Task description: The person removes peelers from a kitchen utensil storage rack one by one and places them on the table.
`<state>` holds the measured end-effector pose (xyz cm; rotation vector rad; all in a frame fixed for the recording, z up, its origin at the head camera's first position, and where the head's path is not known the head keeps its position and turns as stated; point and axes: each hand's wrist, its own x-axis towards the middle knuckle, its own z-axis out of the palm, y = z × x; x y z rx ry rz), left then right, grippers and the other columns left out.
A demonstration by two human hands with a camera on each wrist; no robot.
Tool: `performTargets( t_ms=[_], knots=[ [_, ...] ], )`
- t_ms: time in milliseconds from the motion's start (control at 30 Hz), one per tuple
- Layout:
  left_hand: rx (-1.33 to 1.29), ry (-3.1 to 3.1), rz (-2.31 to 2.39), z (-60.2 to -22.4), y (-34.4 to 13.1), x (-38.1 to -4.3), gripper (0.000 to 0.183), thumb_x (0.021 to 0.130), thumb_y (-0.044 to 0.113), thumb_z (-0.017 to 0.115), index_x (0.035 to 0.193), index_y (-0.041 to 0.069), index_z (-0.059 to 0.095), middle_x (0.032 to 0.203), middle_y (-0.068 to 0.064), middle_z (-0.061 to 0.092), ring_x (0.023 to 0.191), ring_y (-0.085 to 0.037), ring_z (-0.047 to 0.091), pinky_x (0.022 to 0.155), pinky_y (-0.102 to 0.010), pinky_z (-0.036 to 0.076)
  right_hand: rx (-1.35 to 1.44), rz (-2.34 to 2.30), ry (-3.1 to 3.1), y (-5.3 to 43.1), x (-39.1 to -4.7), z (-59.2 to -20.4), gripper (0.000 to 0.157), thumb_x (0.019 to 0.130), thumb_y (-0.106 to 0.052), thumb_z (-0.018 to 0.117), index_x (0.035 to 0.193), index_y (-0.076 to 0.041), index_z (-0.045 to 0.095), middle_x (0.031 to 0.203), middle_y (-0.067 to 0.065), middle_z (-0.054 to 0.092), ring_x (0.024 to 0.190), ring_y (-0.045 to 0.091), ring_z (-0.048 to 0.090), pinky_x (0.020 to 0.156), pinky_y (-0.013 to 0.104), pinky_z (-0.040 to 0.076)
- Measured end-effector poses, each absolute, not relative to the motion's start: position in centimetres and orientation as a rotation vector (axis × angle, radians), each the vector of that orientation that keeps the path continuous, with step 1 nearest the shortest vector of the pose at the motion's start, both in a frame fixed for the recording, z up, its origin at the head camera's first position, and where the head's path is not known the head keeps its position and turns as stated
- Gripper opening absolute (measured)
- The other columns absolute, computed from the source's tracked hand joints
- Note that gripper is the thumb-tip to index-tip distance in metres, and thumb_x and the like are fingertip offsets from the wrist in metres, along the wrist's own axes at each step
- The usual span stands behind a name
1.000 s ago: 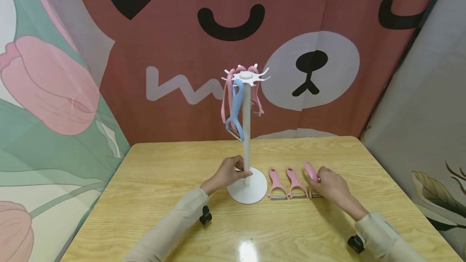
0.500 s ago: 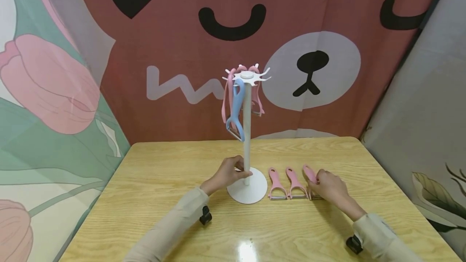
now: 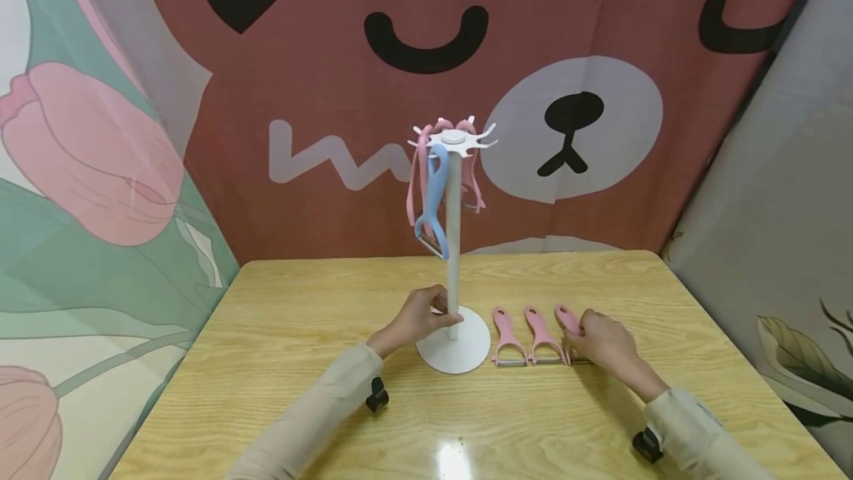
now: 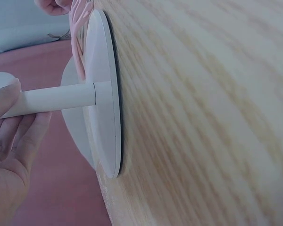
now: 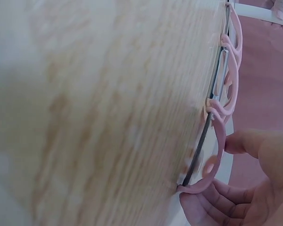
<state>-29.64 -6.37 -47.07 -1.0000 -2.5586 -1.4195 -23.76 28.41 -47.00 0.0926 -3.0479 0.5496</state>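
Left hand [image 3: 416, 317]: grasping. Thumb and fingers close around the lower pole of a white stand [image 3: 454, 272], just above its round base [image 3: 466, 358]. The stand is upright, its base flat on the wood-grain table [image 3: 300, 302].

Right hand [image 3: 603, 343]: grasping. Thumb and fingers pinch the forked head of the right-hand pink peeler [image 3: 566, 318] from opposite sides. This peeler is at the table surface to the right of the stand, handle pointing away from the person; the hand hides much of its head in the head view.

To its left lie a middle pink peeler [image 3: 537, 324] and a left-hand pink peeler [image 3: 503, 327], both Y-shaped, handles away, metal blades towards the person. The three heads form a row, side by side; whether they touch cannot be determined. The left-hand one lies just beside the base.

At the stand's top, a ring of white hooks [image 3: 454, 138] carries a blue peeler [image 3: 436, 187] at the front left, head down. Several hanging pink peelers [image 3: 423, 158] are behind and beside it; overlap prevents an exact count.

Both forearms wear beige sleeves [image 3: 313, 413]. Behind the table hangs a reddish-brown bear-print backdrop [image 3: 300, 221].
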Motion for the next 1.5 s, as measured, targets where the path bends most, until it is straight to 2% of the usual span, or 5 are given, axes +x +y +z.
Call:
performTargets(
  t_ms=[267, 600, 867, 1267, 1500],
  knots=[
    [-0.974, -2.593, -1.415, -46.80, -6.35, -29.62, 0.020, 0.086, 0.012, 0.079, 0.095, 0.001, 0.064, 0.085, -0.004, 0.071, 0.078, -0.010, 0.067, 0.065, -0.022, 0.055, 0.078, 0.533, -3.067, 28.36, -23.80, -46.74, 0.030, 0.089, -0.030, 0.065, 0.077, -0.007, 0.049, 0.067, 0.005, 0.047, 0.058, 0.022, 0.045, 0.048, 0.034, 0.034],
    [-0.973, -2.579, -1.429, -47.07, -6.41, -29.41, 0.020, 0.085, 0.011, 0.079, 0.094, 0.001, 0.064, 0.085, -0.005, 0.070, 0.078, -0.013, 0.067, 0.066, -0.022, 0.055, 0.080, 0.525, -3.060, 28.49, -23.69, -47.01, 0.033, 0.091, -0.032, 0.066, 0.075, -0.009, 0.048, 0.066, 0.004, 0.046, 0.057, 0.022, 0.045, 0.047, 0.035, 0.034],
    [-0.991, -2.570, -1.441, -47.09, -6.42, -29.53, 0.020, 0.085, 0.011, 0.080, 0.094, 0.001, 0.064, 0.084, -0.005, 0.070, 0.077, -0.011, 0.067, 0.066, -0.023, 0.055, 0.121, 0.530, -3.053, 28.70, -23.65, -46.85, 0.031, 0.096, -0.030, 0.062, 0.082, -0.004, 0.055, 0.067, 0.003, 0.050, 0.053, 0.019, 0.046, 0.046, 0.032, 0.036],
    [-0.987, -2.573, -1.429, -47.13, -6.42, -29.49, 0.021, 0.084, 0.011, 0.080, 0.094, 0.001, 0.065, 0.084, -0.004, 0.070, 0.077, -0.011, 0.067, 0.065, -0.023, 0.055, 0.129, 0.530, -3.037, 28.53, -23.75, -46.29, 0.029, 0.098, -0.030, 0.059, 0.089, -0.002, 0.059, 0.071, 0.003, 0.056, 0.056, 0.021, 0.047, 0.046, 0.033, 0.036],
    [-0.985, -2.573, -1.438, -47.29, -6.44, -29.52, 0.020, 0.085, 0.011, 0.080, 0.094, 0.002, 0.065, 0.084, -0.003, 0.070, 0.076, -0.009, 0.066, 0.065, -0.022, 0.054, 0.157, 0.534, -3.004, 28.27, -23.65, -46.15, 0.024, 0.098, -0.026, 0.059, 0.086, -0.006, 0.063, 0.068, 0.001, 0.055, 0.052, 0.019, 0.042, 0.044, 0.032, 0.033]
  ],
)
